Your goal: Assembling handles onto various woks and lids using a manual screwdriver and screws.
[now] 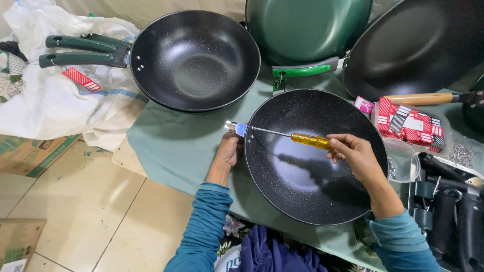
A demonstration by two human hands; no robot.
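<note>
Gripping the yellow screwdriver [311, 141] by its handle, my right hand [355, 153] holds it flat across the black pan [312, 166], the blade reaching to the rim on the far-left side. My left hand [228, 151] is closed around the pan's outer edge just below the small metal bracket [236, 128], steadying it; what lies under the palm I cannot tell. The pan sits on the green cloth [171, 146] right in front of me.

As I judge it, this pan is mid-way: the bracket is at the rim and the tip is on it, but no handle is on it yet. Two pans [194, 58] behind, near the green handles [83, 50], already carry theirs, so those look finished. Black handles [448, 211] lie at my right, with a clear tub [403, 161] and loose screws [461, 151] beyond it, well apart from the red packets [408, 123].
</note>
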